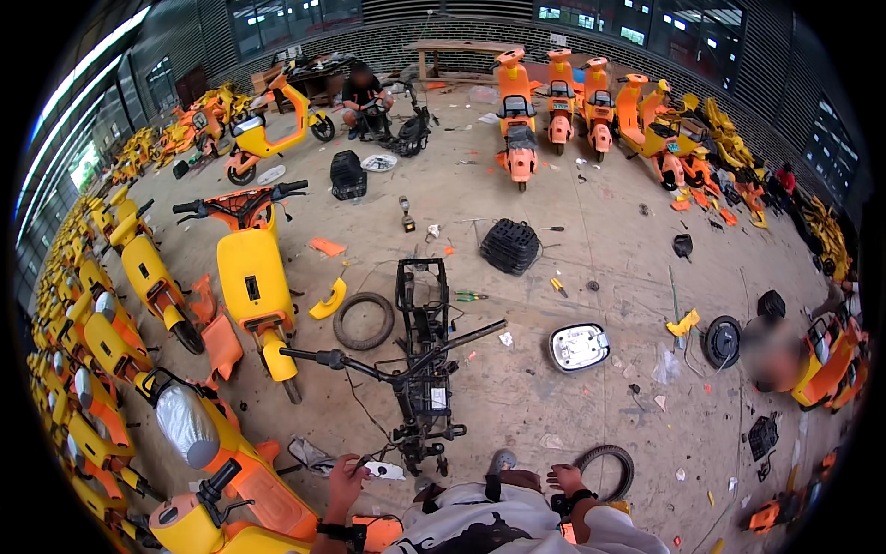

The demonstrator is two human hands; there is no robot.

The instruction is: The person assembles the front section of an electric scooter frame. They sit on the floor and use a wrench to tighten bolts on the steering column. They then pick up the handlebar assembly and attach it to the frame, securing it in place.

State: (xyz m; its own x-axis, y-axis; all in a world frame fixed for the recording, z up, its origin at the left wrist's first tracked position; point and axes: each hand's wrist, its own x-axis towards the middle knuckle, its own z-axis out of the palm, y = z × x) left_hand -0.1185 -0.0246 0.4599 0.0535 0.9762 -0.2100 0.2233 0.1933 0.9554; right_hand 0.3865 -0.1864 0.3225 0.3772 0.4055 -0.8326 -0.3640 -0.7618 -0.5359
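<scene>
A stripped black scooter frame [423, 355] with bare handlebars [392, 365] lies on the concrete floor in front of me. My left hand [344, 482] reaches to the frame's near end and its fingers close on a small white part [384, 471] beside loose cables. My right hand [565, 478] hovers low at my right knee with its fingers apart and nothing in it. It is next to a black tyre [609, 466] lying flat on the floor.
Yellow scooters [254, 277] stand in rows along my left. Orange scooters [519, 120] line the far side. Another tyre [363, 320], a black basket [509, 246], a white seat pan [579, 347] and scattered parts lie around. A person [362, 92] crouches far off; another sits at the right [771, 351].
</scene>
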